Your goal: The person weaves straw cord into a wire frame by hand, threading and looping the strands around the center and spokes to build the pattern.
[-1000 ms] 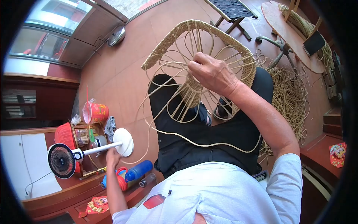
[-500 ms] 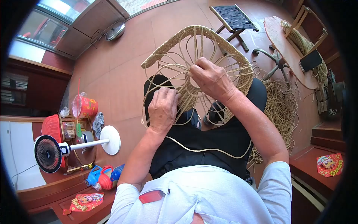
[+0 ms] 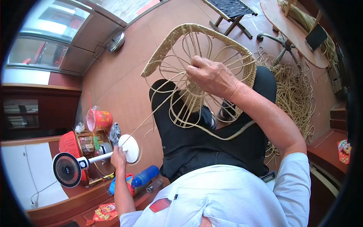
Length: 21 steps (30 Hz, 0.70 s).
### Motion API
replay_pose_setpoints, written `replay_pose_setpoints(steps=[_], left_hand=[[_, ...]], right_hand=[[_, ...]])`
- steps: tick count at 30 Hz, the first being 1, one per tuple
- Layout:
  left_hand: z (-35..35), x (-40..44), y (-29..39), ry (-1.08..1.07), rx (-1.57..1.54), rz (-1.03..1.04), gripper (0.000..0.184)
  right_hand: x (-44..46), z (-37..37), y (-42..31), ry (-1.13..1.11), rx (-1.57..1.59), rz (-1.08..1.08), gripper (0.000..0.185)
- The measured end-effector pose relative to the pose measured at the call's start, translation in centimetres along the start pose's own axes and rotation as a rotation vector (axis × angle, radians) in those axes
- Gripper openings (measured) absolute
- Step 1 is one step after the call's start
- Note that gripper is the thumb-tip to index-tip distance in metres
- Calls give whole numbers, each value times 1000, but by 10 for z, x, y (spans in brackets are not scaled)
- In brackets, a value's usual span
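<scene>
A half-woven straw-cord basket (image 3: 194, 89) rests over my thighs, with a braided outer band and looped spokes around a tightly woven round centre. My right hand (image 3: 212, 75) is closed on the spokes at that centre; its fingertips are partly hidden. Out to the left, my left hand (image 3: 118, 157) is closed on a strand of cord (image 3: 153, 112), pulled straight from the basket. That hand appears in front of the fan's white pole. Another length of cord (image 3: 227, 138) droops in a curve across my lap.
A white-based fan (image 3: 67, 170) stands at left beside a red bucket (image 3: 102, 120). A blue bottle (image 3: 146, 176) is near my left arm. Heaped cord (image 3: 295, 102) covers the floor at right. Ahead are a folding stool (image 3: 232, 11) and a wheeled base (image 3: 283, 44).
My left hand has moved from the basket far out to the left and down, drawing a strand taut. My right hand stays at the basket's centre. The view has shifted slightly.
</scene>
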<state>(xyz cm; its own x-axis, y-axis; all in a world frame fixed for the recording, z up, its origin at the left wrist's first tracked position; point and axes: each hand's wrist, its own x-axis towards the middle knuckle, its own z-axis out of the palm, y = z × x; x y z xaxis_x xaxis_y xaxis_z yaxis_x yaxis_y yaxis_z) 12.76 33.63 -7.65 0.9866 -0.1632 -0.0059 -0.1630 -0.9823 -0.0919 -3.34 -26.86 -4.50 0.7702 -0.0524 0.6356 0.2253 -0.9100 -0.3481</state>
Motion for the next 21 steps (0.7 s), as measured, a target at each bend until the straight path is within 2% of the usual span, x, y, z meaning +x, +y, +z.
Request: replay_pose_setpoints(steps=[1, 4, 6, 8, 10, 12, 14, 16, 21], left_hand=[[-4, 2, -13, -2, 134, -20, 22], [-22, 27, -23, -42, 197, 70, 22], [-23, 45, -19, 11, 207, 65, 25], [-25, 70, -16, -295, 407, 108, 24], [-42, 55, 39, 41, 292, 579, 30], [-64, 41, 143, 190, -197, 773, 36], [-99, 2, 241, -41, -587, 572, 36], [-103, -20, 298, 34, -703, 668, 30], [-75, -25, 332, 77, -816, 624, 17]], right_hand=[[0, 0, 2, 12, -1, -29, 11], [1, 2, 3, 14, 15, -25, 15], [2, 3, 3, 2, 30, -14, 12], [3, 2, 2, -5, 36, 12, 10], [2, -1, -1, -12, 23, 26, 10], [2, -2, -2, -16, 17, 16, 11], [3, -1, -3, -13, 16, 6, 12], [2, -1, -1, -4, -5, 13, 15], [3, -2, -3, 9, 2, 14, 14]])
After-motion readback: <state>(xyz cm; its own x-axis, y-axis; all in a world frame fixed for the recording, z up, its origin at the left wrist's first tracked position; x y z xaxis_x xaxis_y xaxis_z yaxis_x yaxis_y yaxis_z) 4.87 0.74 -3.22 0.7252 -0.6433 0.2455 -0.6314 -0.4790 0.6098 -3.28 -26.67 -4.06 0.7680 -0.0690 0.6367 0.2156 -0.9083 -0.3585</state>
